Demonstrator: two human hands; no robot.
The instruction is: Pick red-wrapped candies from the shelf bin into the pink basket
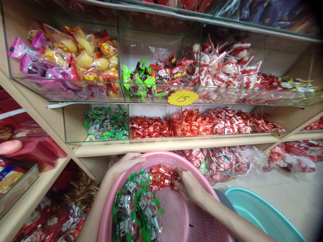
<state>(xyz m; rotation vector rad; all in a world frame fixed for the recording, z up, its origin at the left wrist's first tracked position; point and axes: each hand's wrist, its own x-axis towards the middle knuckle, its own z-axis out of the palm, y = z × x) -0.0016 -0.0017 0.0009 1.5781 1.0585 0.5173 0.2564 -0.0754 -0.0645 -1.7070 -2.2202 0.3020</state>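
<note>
This was a shop selling sweets: a wooden shelf [174,148] carried glass-fronted bins [75,124] sorted by wrapper, a yellow tag [183,97] handwritten "15" sat on the front, and bagged sweets [224,159] lay underneath.

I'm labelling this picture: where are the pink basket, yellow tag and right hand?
Pink basket [174,215], head view: bare mesh floor.
Yellow tag [183,98], head view: the written 15.
Right hand [189,184], head view: back of hand.

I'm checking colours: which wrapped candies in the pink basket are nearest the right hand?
The red candies near the pink basket's far rim, at the right hand. The green-and-clear candies lie farther from it, to the left.
</note>
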